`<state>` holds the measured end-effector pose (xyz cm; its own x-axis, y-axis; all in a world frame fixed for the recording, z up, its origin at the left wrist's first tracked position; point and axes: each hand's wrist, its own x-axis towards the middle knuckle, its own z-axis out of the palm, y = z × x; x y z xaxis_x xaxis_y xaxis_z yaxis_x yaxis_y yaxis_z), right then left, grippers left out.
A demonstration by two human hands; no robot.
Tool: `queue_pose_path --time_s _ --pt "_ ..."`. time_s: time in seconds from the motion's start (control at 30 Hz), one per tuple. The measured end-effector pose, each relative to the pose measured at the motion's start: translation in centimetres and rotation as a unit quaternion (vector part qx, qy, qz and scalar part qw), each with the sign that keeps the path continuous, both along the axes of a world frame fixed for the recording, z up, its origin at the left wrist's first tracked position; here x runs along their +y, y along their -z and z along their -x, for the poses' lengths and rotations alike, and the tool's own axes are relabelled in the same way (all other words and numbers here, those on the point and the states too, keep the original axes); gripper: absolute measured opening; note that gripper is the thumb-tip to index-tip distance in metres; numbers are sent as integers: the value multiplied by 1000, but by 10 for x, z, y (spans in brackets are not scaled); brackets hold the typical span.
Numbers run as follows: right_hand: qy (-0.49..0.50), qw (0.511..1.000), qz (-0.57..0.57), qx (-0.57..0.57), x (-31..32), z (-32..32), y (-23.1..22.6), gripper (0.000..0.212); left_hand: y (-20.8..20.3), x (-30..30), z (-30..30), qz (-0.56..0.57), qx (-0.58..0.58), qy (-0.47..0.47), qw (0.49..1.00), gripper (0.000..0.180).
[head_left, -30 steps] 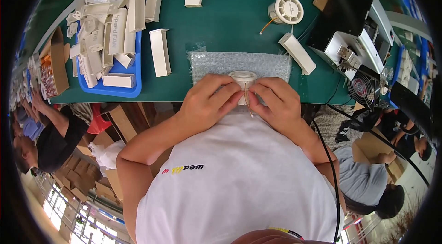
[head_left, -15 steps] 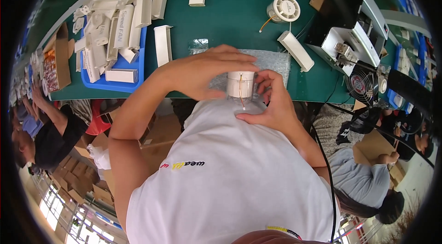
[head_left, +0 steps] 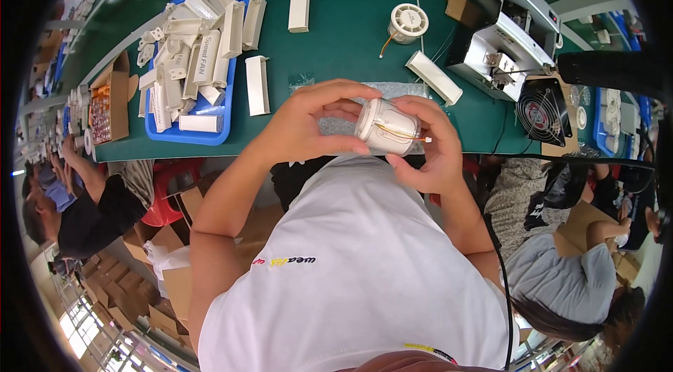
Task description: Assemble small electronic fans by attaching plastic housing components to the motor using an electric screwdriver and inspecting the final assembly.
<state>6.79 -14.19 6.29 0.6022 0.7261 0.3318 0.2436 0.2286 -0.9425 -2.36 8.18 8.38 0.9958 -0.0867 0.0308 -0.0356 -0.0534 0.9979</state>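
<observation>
Between my two hands, above the table's near edge, a white cylindrical fan part (head_left: 385, 128) lies tilted on its side. Thin wires with a small white plug run along its wall, and a clear plastic sleeve surrounds its right end. My left hand (head_left: 308, 122) is closed round the left end, thumb below and fingers above. From the right, my right hand (head_left: 439, 146) grips the clear end, with its thumb underneath. Clear bubble wrap (head_left: 399, 89) lies on the table just behind; my hands cover some of it.
A blue tray (head_left: 189, 138) heaped with white plastic housings stands left on the green table (head_left: 343, 42). Farther back are another round fan part (head_left: 409, 23) and loose white housings (head_left: 300, 6). A black-and-metal machine (head_left: 501, 35) and a small black fan (head_left: 544, 111) are at right. Co-workers sit both sides.
The fan part has turned from upright to lying on its side, its plug now pointing right. My left hand has closed onto its end, and my right hand has shifted round the clear end.
</observation>
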Motion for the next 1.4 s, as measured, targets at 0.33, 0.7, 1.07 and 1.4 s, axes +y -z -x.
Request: queue_pose_path --time_s 0.33,0.7,1.07,1.4 --pt "-21 996 -4 -91 1 -12 -29 63 -23 -10 16 10 -72 -51 996 73" --pt "-12 986 -18 -166 -1 -12 -32 64 -30 -16 22 13 -63 -62 996 73" --pt "-16 983 -35 -179 -2 -10 -32 63 -32 -19 27 9 -65 -61 996 72" --pt "-20 986 -19 -166 -5 -4 -32 62 -32 -23 32 27 -46 -70 996 69"
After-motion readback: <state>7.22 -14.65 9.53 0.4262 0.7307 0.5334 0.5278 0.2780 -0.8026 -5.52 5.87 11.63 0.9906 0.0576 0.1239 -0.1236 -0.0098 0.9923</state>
